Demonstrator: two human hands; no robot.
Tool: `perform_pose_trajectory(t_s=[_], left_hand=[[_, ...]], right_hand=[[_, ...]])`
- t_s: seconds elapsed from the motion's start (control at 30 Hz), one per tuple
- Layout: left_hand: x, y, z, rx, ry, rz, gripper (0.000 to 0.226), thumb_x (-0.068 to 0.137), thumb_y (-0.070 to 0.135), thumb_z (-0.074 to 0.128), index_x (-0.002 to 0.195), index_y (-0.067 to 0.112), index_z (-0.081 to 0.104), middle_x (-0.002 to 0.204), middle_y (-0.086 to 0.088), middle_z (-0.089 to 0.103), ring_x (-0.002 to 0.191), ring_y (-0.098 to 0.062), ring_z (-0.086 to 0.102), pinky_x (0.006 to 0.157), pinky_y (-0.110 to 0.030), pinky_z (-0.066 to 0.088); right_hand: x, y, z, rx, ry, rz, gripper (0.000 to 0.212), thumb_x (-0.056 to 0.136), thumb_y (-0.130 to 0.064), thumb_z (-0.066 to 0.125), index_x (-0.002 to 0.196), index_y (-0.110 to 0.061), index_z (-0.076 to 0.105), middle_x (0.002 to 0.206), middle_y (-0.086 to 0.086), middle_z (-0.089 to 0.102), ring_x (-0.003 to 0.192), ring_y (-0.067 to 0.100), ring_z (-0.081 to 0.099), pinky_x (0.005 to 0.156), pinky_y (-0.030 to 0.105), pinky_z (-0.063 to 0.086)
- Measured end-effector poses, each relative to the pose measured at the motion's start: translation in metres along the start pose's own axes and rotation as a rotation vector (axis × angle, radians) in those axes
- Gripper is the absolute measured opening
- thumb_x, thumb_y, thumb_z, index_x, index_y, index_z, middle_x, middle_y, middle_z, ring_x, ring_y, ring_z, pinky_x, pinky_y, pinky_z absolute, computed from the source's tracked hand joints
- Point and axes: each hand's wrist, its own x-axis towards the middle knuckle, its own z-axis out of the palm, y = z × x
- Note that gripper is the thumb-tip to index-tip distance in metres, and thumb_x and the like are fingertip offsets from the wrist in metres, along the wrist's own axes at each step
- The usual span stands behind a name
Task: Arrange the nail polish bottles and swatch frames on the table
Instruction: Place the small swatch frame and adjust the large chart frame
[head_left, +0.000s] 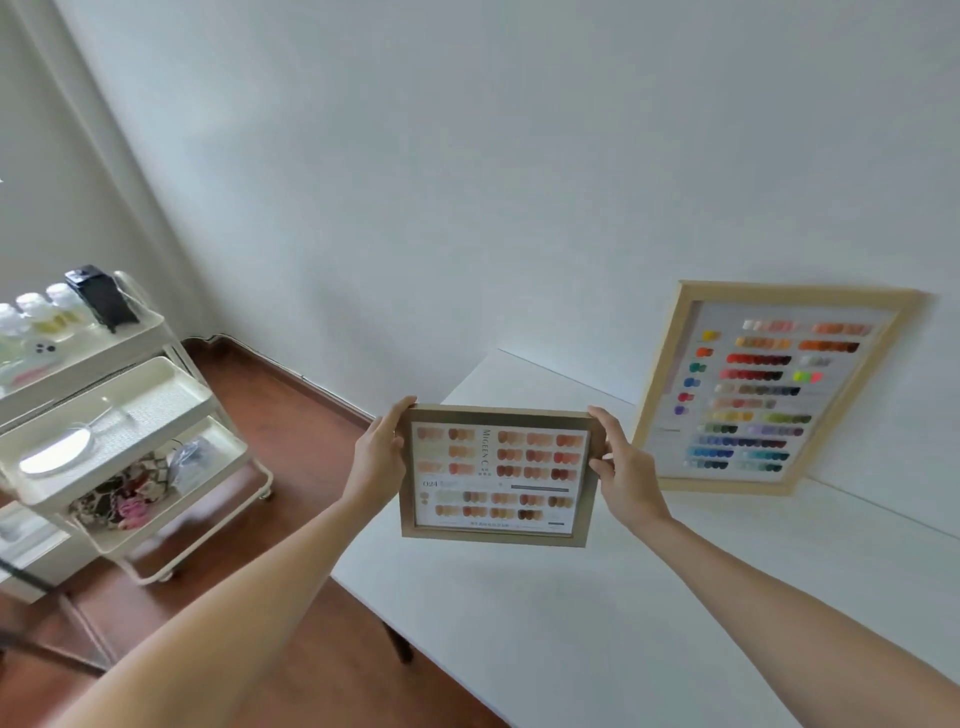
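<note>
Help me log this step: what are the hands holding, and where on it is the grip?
Both hands hold the small swatch frame above the table: the left hand grips its left edge, the right hand its right edge.

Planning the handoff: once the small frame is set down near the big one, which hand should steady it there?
Probably the right hand. It grips the small frame on the side facing the big frame leaning on the wall, over the table. The left hand is by the table's edge.
</note>
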Motion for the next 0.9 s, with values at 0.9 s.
perform_pose_trajectory(t_s=[0.9], left_hand=[[0.092, -0.068, -0.013, 0.059, -0.026, -0.025, 0.064, 0.092, -0.006, 0.033, 0.143, 0.034, 0.036, 0.127, -0.002, 0.053, 0.109, -0.009, 0.046, 0.089, -0.021, 0.041]], right_hand=[[0.082, -0.010, 0.085, -0.008, -0.033, 0.081, 0.071, 0.089, 0.002, 0.055, 0.140, -0.036, 0.024, 0.100, 0.004, 0.064, 0.085, 0.016, 0.057, 0.088, 0.039, 0.055]])
